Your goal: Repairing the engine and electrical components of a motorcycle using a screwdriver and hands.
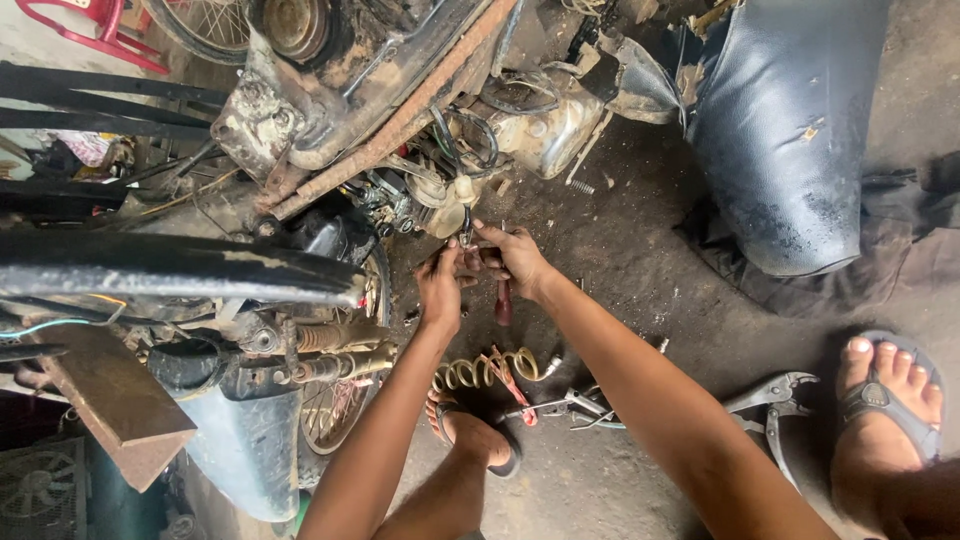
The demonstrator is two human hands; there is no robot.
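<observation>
Head view: left hand (440, 285) and right hand (512, 258), grips pressed together on a red-handled tool (503, 298), work at the motorcycle's (350, 90) wiring; locking pliers (770, 395) lie on the floor (640, 270).

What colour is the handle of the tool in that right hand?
Dark red, seen in the head view: the handle hangs below the right hand.

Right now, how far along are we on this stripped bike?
Done: the seat is off, lying on the floor. In hand: left hand and right hand work a red-handled tool at the wiring. Left: spring and locking pliers lie unused on the floor.
</observation>
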